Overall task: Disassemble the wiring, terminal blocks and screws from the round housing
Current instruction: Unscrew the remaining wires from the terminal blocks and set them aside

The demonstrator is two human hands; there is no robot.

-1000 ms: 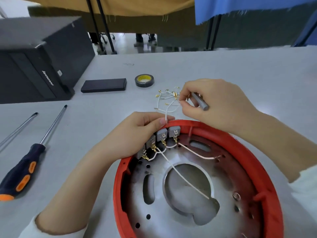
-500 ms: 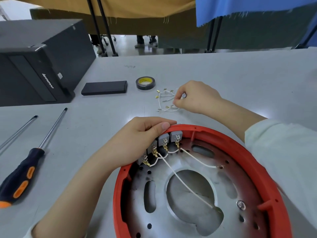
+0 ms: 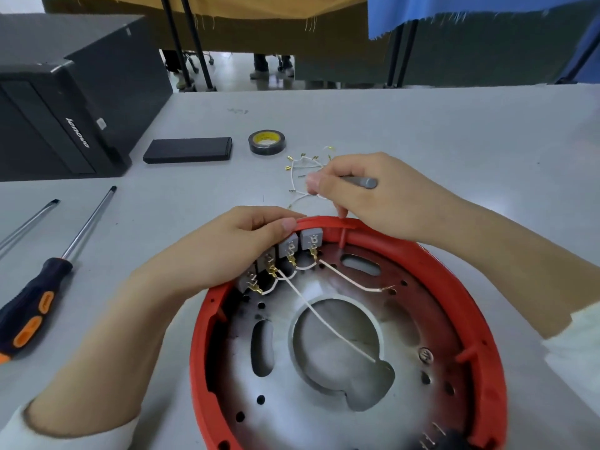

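Pale grey worktop (image 3: pixel 422 125), matte, soft even light. Black computer case (image 3: pixel 65 102) at far left corner. Beyond far edge: mustard cloth (image 3: pixel 259 8) and blue cloth (image 3: pixel 470 11) hanging, frayed hems; dark metal stand legs (image 3: pixel 181 50); glossy pale floor (image 3: pixel 233 76); someone's shoes (image 3: pixel 271 71) behind.

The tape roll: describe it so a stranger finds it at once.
Start at the red housing near the table's front edge, then look beyond it, past the loose white wires. The tape roll lies flat there, just right of a flat black box. It alone is a small black ring with a yellow core.
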